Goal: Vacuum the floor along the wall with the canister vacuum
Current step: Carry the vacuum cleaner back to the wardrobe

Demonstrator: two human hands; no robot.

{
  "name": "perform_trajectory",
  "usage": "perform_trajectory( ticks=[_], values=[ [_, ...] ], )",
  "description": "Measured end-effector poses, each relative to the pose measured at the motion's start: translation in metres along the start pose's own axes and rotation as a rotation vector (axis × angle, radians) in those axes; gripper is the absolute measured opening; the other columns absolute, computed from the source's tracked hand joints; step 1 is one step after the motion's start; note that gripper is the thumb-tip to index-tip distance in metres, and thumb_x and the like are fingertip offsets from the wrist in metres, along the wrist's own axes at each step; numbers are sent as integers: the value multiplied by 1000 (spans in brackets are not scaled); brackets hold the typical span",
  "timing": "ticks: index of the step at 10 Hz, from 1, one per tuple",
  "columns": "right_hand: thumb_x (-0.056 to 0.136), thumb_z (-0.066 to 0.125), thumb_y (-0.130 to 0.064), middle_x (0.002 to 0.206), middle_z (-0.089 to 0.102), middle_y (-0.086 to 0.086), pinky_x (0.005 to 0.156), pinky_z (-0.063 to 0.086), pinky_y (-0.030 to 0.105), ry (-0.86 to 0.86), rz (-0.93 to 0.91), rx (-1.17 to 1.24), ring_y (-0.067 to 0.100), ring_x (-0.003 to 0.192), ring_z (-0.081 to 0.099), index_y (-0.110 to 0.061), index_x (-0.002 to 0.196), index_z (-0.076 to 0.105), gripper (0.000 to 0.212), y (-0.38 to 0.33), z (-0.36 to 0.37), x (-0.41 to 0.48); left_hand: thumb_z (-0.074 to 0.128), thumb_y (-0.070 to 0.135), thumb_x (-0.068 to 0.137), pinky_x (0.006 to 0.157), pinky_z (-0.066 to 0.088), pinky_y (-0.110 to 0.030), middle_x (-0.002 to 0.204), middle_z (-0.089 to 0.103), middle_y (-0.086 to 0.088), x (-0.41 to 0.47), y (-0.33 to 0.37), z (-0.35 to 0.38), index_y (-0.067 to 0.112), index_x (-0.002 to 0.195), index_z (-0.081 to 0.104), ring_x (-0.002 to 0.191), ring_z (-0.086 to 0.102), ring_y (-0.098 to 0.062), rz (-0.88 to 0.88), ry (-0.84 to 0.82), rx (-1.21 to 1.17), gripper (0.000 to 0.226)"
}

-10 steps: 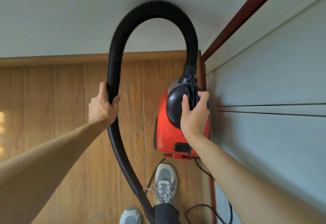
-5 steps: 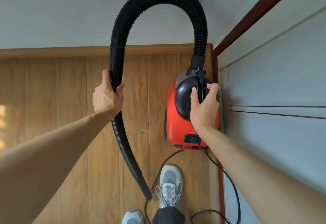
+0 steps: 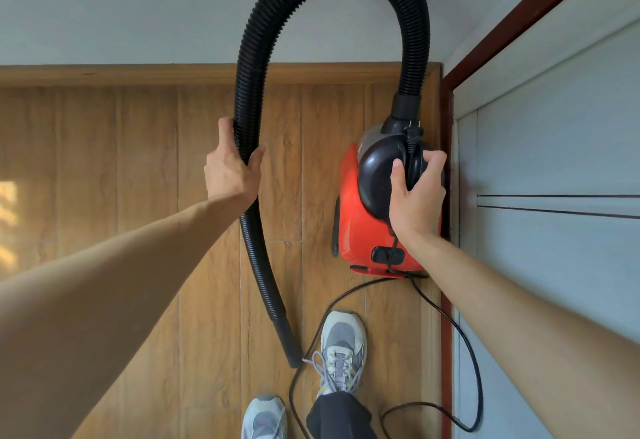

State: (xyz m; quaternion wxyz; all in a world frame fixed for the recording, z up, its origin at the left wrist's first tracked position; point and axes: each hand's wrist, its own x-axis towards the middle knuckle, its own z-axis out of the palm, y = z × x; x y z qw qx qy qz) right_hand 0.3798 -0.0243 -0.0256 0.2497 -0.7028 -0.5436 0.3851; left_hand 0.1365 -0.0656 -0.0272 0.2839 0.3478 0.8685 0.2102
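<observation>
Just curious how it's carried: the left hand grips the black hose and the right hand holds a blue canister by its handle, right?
Not quite: the head view shows a red canister, not blue. The left hand does grip the black hose, and the right hand holds the handle.

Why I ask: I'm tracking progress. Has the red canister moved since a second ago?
No, not clearly. The red canister still stays beside the door frame, its hose collar just under the baseboard.

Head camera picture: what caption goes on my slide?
A person's left hand grips the black hose while the right hand holds the red canister vacuum.
</observation>
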Motion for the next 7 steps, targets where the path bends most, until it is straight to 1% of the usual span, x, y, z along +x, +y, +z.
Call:
perform_trajectory(
  ticks=[1, 2, 3, 4, 5, 6, 7],
  values=[
    [101, 49, -28, 83, 62, 14, 57, 46, 25, -51, 7, -18, 25, 68, 60, -12, 118, 39, 25, 0, -3, 0, 53, 17, 100, 68, 48, -37, 102, 60, -4, -4, 0, 3, 17, 136, 34, 81, 61, -29, 0, -49, -1, 41],
    [101, 47, -23, 81, 59, 8, 57, 44, 31, -111, 30, -52, 23, 67, 60, -14, 125, 35, 28, 1, -6, 0, 49, 13, 101, 68, 49, -37, 100, 59, -5, -6, 3, 4, 17, 140, 31, 80, 59, -29, -11, -63, 14, 43],
    [99, 50, -17, 101, 57, 4, 71, 40, 24, -146, 53, -100, 17, 85, 55, -14, 139, 31, 44, -3, -10, -4, 47, 13, 101, 69, 49, -38, 101, 57, -5, -7, 7, 0, 17, 142, 29, 81, 58, -29, -28, -70, 27, 45],
    [98, 53, -17, 129, 49, 9, 77, 37, 23, -183, 83, -196, 12, 95, 46, -13, 149, 23, 59, -12, -16, -7, 47, 15, 100, 69, 49, -39, 104, 58, -9, -7, 9, -7, 16, 142, 29, 82, 58, -31, -50, -87, 45, 46],
    [98, 55, -20, 142, 37, 14, 76, 39, 27, -237, 107, -332, 23, 103, 53, -14, 153, 15, 68, -26, -24, -8, 50, 18, 99, 69, 50, -42, 111, 59, -17, -9, 14, -20, 16, 144, 24, 87, 61, -34, -60, -98, 59, 52],
    [95, 58, -23, 141, 32, 15, 73, 42, 30, -311, 51, -430, 33, 107, 57, -19, 154, 14, 73, -39, -31, -13, 54, 22, 97, 71, 48, -40, 120, 51, -21, -13, 24, -40, 16, 149, 16, 89, 57, -32, -20, -117, 95, 65],
    [94, 60, -26, 143, 29, 15, 78, 44, 32, -367, 4, -484, 34, 115, 54, -23, 154, 11, 77, -62, -42, -19, 57, 24, 96, 76, 46, -38, 127, 45, -25, -17, 46, -67, 16, 153, 10, 96, 54, -32, 54, -134, 128, 75]
  ],
)
